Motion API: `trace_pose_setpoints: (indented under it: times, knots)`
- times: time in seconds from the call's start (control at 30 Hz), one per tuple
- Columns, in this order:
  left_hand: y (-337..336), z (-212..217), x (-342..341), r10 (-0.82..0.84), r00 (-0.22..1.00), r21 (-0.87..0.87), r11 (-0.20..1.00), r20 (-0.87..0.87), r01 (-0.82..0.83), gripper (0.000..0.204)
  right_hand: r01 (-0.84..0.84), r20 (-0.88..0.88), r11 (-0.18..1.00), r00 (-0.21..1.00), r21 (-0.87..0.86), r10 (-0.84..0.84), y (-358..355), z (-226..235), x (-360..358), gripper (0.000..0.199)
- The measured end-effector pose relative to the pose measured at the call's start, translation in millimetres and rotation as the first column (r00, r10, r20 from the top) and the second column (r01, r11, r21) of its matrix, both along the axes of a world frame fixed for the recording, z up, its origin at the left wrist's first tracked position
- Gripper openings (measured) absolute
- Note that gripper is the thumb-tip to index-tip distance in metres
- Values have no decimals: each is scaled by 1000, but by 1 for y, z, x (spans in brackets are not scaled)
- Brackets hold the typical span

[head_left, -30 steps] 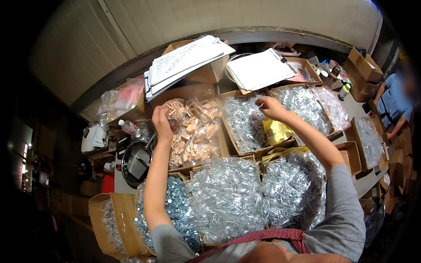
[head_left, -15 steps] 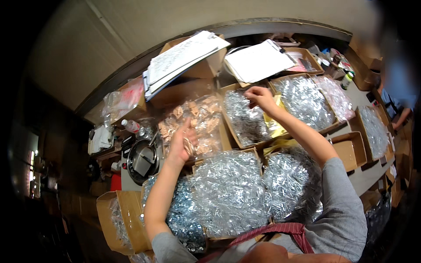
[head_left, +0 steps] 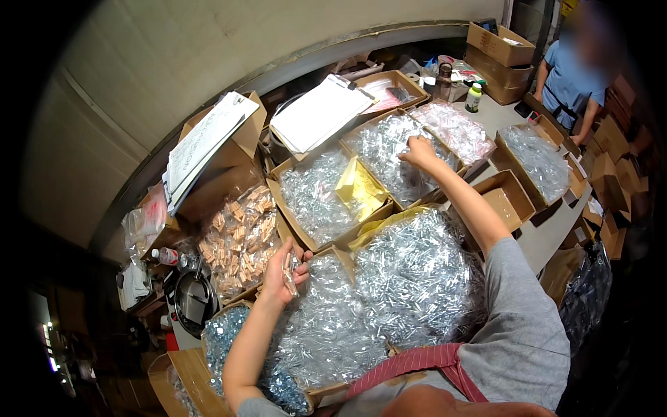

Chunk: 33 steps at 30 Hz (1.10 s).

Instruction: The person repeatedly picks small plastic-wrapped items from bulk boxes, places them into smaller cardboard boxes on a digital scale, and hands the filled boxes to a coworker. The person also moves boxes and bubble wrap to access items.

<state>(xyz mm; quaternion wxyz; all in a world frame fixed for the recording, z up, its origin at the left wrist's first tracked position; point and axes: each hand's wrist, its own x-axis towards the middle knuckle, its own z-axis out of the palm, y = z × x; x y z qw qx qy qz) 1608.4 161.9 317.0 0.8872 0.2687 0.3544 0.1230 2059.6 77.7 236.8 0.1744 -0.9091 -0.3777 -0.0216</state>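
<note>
Fingers of the left hand (head_left: 280, 271) held clear packets (head_left: 290, 279). The right hand (head_left: 420, 152), grip unclear, apparently picked among silvery packets (head_left: 381, 147), needing a pinch.

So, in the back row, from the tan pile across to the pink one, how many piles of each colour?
Tan pile: 1
Silver: 2 (left pile and right pile, by the right hand)
Pink pile: 1
Total: 4

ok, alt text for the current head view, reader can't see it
A person's left hand holds small items while the right hand is at clear-bagged silvery parts. Around them are tan pieces and bluish parts; a co-worker in blue is at upper right.
</note>
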Motion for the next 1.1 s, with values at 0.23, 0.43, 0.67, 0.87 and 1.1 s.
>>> trace_pose_setpoints:
  times: [0.23,0.43,0.67,0.87,1.1]
  knots:
    - [-50,-2,60,-120,991,10,993,62,119,19,-262,-84,853,939,452,333,-29,-6,36,13]
    - [-114,7,140,-85,989,58,995,124,79,21,-641,-43,751,755,162,654,-44,0,29,29]
    - [-195,18,245,42,999,19,999,-34,-41,45,-538,-174,587,630,604,757,-109,52,47,20]
    - [-216,-22,288,133,990,85,988,-47,-128,32,-768,-233,97,-70,633,970,-177,76,64,27]
    - [-251,7,317,22,982,201,979,-190,17,39,-525,205,837,845,154,493,-113,-13,262,27]
